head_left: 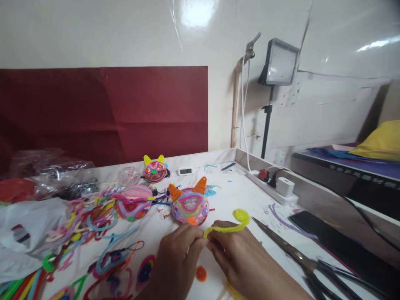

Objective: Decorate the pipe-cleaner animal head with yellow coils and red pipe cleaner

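Pipe cleaner [229, 227] yellow — cat face [190, 206] rainbow-striped, orange ears.

Bright, even light; glare spots shine on the glossy wall [196, 12] overhead. The lamp [280, 62] casts a soft shadow on the wall. Edges bend and stretch; the hands blur slightly.

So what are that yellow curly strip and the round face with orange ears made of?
The yellow strip, pinched by the left hand and right hand, looks like fuzzy pipe cleaner: matte, bendable, coiled at its end. The face seems to be coiled pipe cleaners in many colours.
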Tool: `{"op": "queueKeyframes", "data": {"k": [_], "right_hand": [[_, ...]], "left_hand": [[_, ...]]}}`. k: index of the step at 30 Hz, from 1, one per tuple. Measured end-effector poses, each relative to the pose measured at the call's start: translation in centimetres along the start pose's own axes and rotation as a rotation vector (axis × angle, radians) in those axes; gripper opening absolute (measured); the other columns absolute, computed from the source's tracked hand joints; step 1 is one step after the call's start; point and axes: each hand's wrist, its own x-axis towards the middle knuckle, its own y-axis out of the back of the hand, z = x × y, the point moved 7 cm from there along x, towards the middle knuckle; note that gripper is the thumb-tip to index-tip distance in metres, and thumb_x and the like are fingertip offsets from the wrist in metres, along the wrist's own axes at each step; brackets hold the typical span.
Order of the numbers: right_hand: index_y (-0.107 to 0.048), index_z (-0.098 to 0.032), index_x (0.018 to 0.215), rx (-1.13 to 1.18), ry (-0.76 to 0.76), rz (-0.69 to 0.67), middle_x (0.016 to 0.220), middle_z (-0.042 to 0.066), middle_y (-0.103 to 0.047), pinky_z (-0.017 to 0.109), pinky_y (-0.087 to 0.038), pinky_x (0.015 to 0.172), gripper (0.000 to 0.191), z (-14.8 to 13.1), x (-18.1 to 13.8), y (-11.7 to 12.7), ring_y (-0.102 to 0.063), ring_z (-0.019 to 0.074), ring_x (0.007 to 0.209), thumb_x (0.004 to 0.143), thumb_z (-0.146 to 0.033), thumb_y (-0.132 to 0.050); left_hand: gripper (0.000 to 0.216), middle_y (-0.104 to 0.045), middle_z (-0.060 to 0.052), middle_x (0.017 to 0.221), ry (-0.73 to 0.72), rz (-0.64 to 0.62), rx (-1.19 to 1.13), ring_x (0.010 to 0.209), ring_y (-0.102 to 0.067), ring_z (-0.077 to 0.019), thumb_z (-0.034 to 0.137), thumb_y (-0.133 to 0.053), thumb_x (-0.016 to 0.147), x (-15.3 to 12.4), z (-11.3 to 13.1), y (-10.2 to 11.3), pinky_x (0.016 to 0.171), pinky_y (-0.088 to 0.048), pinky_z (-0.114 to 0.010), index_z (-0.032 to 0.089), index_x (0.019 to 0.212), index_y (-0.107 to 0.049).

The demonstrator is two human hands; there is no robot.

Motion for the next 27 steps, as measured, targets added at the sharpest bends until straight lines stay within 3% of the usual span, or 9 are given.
{"op": "queueKeyframes", "data": {"k": [2, 5, 8, 11, 19, 27], "right_hand": [[-0.058, -0.019, 0.074, 0.094, -0.050, 0.023, 0.074, 0.004, -0.064, 0.027, -0.036, 0.060, 0.021, 0.5, 0.2, -0.2, -0.056, 0.0171, 0.065, 0.089, -0.020, -0.045], [-0.059, -0.019, 0.073, 0.426, -0.175, 0.045, 0.069, 0.000, -0.060, 0.025, -0.038, 0.060, 0.017, 1.4, 0.4, -0.8, -0.053, 0.0148, 0.064, 0.087, -0.027, -0.055], [-0.062, -0.018, 0.074, 0.735, -0.259, 0.066, 0.066, -0.001, -0.058, 0.023, -0.038, 0.058, 0.019, 1.9, 0.6, -1.6, -0.049, 0.0132, 0.061, 0.080, -0.036, -0.065], [-0.065, -0.016, 0.070, 0.864, -0.301, 0.141, 0.061, -0.001, -0.056, 0.023, -0.035, 0.054, 0.033, 2.1, 0.7, -1.7, -0.046, 0.0127, 0.058, 0.076, -0.049, -0.068], [-0.067, -0.017, 0.066, 0.763, -0.286, 0.259, 0.057, -0.002, -0.055, 0.023, -0.033, 0.054, 0.030, 2.5, 0.5, -0.8, -0.044, 0.0121, 0.057, 0.079, -0.043, -0.065], [-0.067, -0.018, 0.069, 0.587, -0.211, 0.255, 0.065, 0.000, -0.063, 0.024, -0.038, 0.058, 0.026, 2.3, 0.3, -0.2, -0.051, 0.0147, 0.063, 0.083, -0.039, -0.060]], "left_hand": [[0.025, -0.049, 0.005, 0.050, 0.136, 0.010, -0.097, 0.048, -0.047, -0.0106, 0.026, -0.051, 0.083, 0.2, -1.2, 0.0, 0.049, -0.034, -0.020, 0.020, 0.058, -0.053], [0.026, -0.043, 0.008, 0.043, 0.372, 0.020, -0.388, 0.039, -0.039, -0.0085, 0.036, -0.055, 0.082, 0.2, -3.1, -0.3, 0.041, -0.030, -0.019, 0.020, 0.062, -0.053], [0.030, -0.045, 0.008, 0.043, 0.445, 0.044, -0.578, 0.037, -0.037, -0.0068, 0.042, -0.059, 0.080, 0.2, -3.6, -0.6, 0.039, -0.028, -0.018, 0.019, 0.063, -0.053], [0.032, -0.045, 0.008, 0.043, 0.468, 0.064, -0.612, 0.039, -0.035, -0.0057, 0.044, -0.063, 0.077, 0.0, -3.3, -0.8, 0.040, -0.026, -0.017, 0.017, 0.062, -0.055], [0.031, -0.044, 0.008, 0.045, 0.440, 0.088, -0.581, 0.039, -0.036, -0.0053, 0.043, -0.062, 0.077, -0.1, -2.5, -0.3, 0.039, -0.026, -0.016, 0.017, 0.061, -0.055], [0.032, -0.044, 0.007, 0.046, 0.403, 0.096, -0.518, 0.042, -0.038, -0.0063, 0.043, -0.058, 0.081, -0.2, -2.5, 0.1, 0.041, -0.029, -0.016, 0.017, 0.062, -0.057]]}}
